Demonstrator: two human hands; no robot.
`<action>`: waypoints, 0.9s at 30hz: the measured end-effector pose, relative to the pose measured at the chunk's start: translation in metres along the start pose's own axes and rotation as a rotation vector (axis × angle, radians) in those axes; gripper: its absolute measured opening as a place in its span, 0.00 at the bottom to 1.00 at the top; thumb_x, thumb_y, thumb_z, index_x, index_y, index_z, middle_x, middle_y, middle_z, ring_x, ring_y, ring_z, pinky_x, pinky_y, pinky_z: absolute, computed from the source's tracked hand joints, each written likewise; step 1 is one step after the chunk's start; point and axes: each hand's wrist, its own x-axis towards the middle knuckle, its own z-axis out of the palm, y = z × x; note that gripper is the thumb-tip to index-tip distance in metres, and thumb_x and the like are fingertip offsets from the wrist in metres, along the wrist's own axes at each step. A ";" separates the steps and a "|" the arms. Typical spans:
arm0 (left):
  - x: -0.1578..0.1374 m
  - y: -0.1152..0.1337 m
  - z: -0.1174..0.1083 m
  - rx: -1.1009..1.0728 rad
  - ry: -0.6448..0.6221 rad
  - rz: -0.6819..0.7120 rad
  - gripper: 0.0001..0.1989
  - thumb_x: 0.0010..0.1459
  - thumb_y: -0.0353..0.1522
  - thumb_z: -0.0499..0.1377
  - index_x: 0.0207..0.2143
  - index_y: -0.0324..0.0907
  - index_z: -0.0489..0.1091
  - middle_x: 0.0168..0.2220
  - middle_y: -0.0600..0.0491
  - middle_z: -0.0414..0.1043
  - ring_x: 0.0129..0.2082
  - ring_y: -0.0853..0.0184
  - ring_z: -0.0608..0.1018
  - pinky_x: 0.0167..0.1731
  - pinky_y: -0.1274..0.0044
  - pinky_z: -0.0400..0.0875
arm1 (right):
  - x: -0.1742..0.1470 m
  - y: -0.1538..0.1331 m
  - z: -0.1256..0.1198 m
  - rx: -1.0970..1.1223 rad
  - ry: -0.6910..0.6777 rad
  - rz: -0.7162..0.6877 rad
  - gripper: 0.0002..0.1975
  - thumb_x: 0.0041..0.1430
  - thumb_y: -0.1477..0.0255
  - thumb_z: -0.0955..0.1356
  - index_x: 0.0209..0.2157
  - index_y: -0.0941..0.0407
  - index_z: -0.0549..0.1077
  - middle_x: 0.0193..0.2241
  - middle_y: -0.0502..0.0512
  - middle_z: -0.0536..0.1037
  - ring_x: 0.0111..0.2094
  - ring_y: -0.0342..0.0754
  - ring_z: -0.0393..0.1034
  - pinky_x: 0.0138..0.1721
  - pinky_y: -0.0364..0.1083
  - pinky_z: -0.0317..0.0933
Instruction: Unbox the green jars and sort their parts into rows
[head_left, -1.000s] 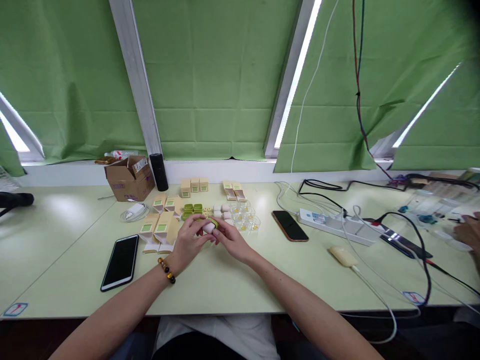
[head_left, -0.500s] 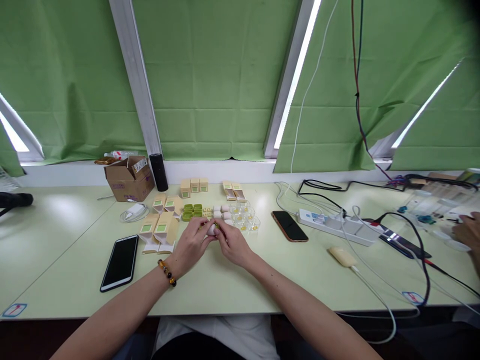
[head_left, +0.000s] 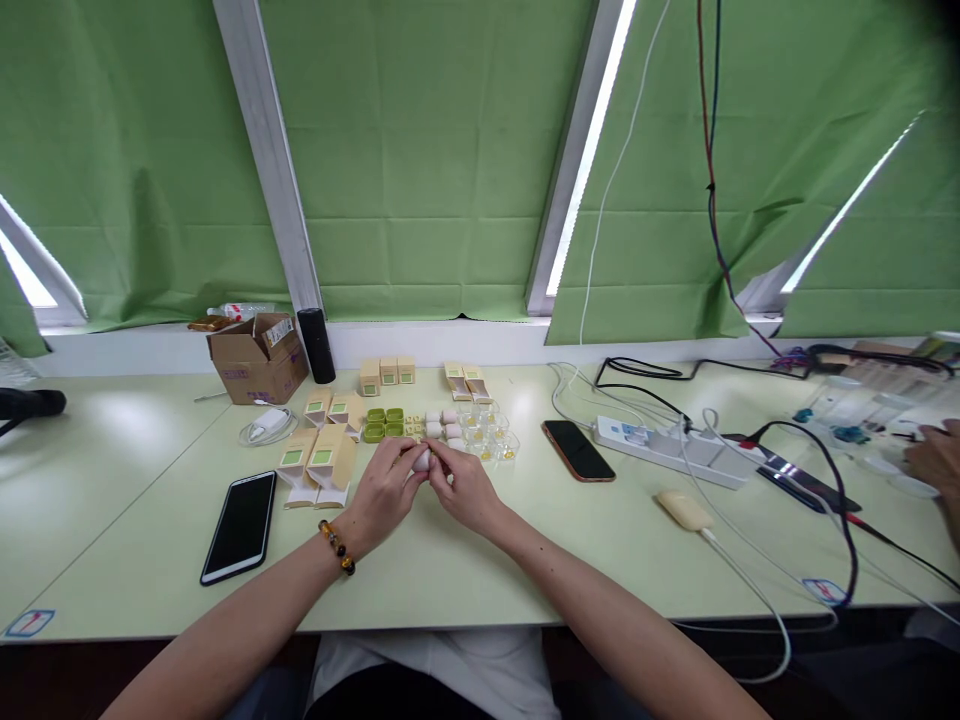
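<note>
Left hand [head_left: 382, 495] and right hand [head_left: 465, 490] pinch one smooth, pale, rounded piece [head_left: 422, 462], fingers narrow.
It's between the table's [head_left: 442, 590] near and far edges; beyond, four square green cups [head_left: 374, 434], then three cube-like card boxes [head_left: 388, 376] toward the far edge.

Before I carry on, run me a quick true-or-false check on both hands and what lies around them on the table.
1. The left hand and the right hand hold a small whitish piece between them. True.
2. The black cylinder stands just right of the cardboard box. True.
3. The cardboard box is fully closed on top. False: its flaps stand open.
4. The white-framed phone lies left of the left hand. True.
5. The right wrist wears a bracelet. False: the beaded bracelet is on the left wrist.
</note>
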 end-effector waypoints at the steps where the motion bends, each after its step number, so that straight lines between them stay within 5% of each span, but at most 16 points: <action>1: 0.001 0.001 0.000 0.003 0.002 -0.002 0.20 0.68 0.27 0.59 0.61 0.44 0.68 0.50 0.43 0.72 0.50 0.57 0.75 0.49 0.62 0.77 | 0.001 -0.001 -0.001 0.013 -0.001 0.013 0.16 0.73 0.70 0.60 0.53 0.54 0.75 0.33 0.54 0.81 0.29 0.48 0.75 0.32 0.45 0.66; 6: 0.005 0.005 -0.002 0.013 -0.021 -0.006 0.19 0.68 0.26 0.58 0.59 0.41 0.67 0.49 0.42 0.72 0.48 0.56 0.74 0.47 0.62 0.77 | 0.004 -0.006 -0.004 0.187 -0.055 0.115 0.16 0.75 0.68 0.58 0.50 0.52 0.76 0.28 0.50 0.78 0.27 0.46 0.75 0.32 0.44 0.67; 13: 0.005 0.000 0.000 -0.021 0.031 -0.049 0.17 0.68 0.28 0.57 0.59 0.41 0.67 0.49 0.42 0.71 0.49 0.56 0.74 0.49 0.63 0.76 | 0.007 0.002 -0.009 0.348 -0.092 0.138 0.20 0.74 0.60 0.61 0.58 0.52 0.74 0.32 0.51 0.79 0.30 0.46 0.76 0.37 0.46 0.70; 20: 0.005 -0.002 -0.001 -0.268 0.026 -0.235 0.12 0.70 0.32 0.57 0.54 0.43 0.69 0.49 0.44 0.71 0.51 0.58 0.75 0.51 0.65 0.75 | 0.009 0.009 -0.020 0.090 -0.052 -0.051 0.23 0.64 0.65 0.73 0.59 0.50 0.74 0.36 0.53 0.74 0.35 0.49 0.67 0.39 0.50 0.67; 27: 0.013 -0.011 0.000 -0.713 0.276 -0.587 0.15 0.69 0.42 0.59 0.52 0.43 0.71 0.51 0.44 0.74 0.50 0.61 0.77 0.52 0.66 0.75 | 0.014 0.019 -0.022 0.344 0.069 0.036 0.18 0.64 0.65 0.71 0.54 0.51 0.76 0.50 0.59 0.72 0.44 0.50 0.71 0.39 0.49 0.70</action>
